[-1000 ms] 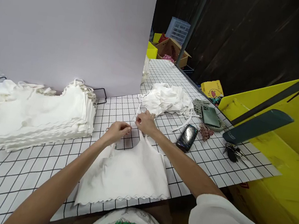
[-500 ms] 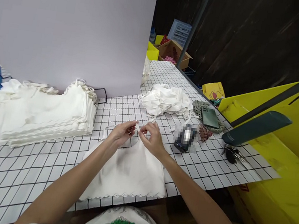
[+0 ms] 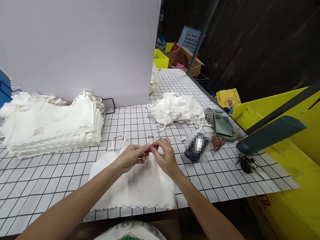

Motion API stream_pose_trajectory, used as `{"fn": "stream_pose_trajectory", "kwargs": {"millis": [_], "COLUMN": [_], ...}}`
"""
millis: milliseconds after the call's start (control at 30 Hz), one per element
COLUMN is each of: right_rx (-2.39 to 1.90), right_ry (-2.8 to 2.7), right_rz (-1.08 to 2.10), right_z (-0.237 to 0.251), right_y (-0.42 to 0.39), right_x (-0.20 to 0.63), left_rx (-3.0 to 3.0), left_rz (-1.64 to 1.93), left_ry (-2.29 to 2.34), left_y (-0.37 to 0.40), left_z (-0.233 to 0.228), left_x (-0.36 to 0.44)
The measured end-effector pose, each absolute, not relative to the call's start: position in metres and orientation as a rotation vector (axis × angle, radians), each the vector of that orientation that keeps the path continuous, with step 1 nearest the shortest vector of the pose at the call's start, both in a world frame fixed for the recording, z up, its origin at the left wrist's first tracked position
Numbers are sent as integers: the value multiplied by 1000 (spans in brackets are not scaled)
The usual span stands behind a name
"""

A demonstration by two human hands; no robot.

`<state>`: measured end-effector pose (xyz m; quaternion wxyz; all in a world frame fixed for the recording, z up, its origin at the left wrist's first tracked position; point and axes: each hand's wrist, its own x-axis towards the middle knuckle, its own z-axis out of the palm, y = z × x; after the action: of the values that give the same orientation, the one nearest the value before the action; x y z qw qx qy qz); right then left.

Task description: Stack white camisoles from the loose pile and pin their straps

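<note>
A white camisole (image 3: 146,190) with thin straps and a wavy hem lies flat on the table in front of me, its hem toward my body. Over its top edge, my left hand (image 3: 132,156) and my right hand (image 3: 166,159) meet fingertip to fingertip. Both are closed in a pinch at a strap of the camisole; the exact spot is mostly covered by the fingers. Another strap (image 3: 113,142) loops up free to the left of my left hand. Behind the hands, a loose heap of white straps and cloth (image 3: 178,108) rests on the table.
At left stands a thick stack of folded white garments (image 3: 50,127). The gridded tabletop (image 3: 217,180) holds a phone (image 3: 223,126), a dark green bottle-like cylinder (image 3: 270,136), keys (image 3: 248,164) and a pixelated dark object (image 3: 196,147). A pale panel (image 3: 72,22) rises behind; yellow bins (image 3: 319,160) line the right.
My fingertips have come together and lowered slightly toward the camisole; a white strip showed between them before. The view has shifted slightly.
</note>
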<state>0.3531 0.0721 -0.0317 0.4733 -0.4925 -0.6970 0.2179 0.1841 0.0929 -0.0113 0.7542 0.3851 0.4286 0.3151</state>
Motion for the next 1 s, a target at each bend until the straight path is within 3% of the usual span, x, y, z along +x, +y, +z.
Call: {"fn": "stream_pose_trajectory", "kwargs": {"millis": [233,600,767,1000], "right_rx": [-1200,-1262,-1268,-1060], "right_ry": [-1753,-1841,-1840,-1616], "right_rz": [457,322,285,615], "right_z": [-34,-59,-59,-9], "right_y": [61,50,55,68], "right_x": [350,359,367,356], "left_rx": [610,722,1066,1678], "left_rz": [867,1135,1184,1166], "left_ry": [917,921,979,959], "left_y": [100,135,123,95], "left_z": [-13,17,15,13], "left_x": [198,179,177,180]}}
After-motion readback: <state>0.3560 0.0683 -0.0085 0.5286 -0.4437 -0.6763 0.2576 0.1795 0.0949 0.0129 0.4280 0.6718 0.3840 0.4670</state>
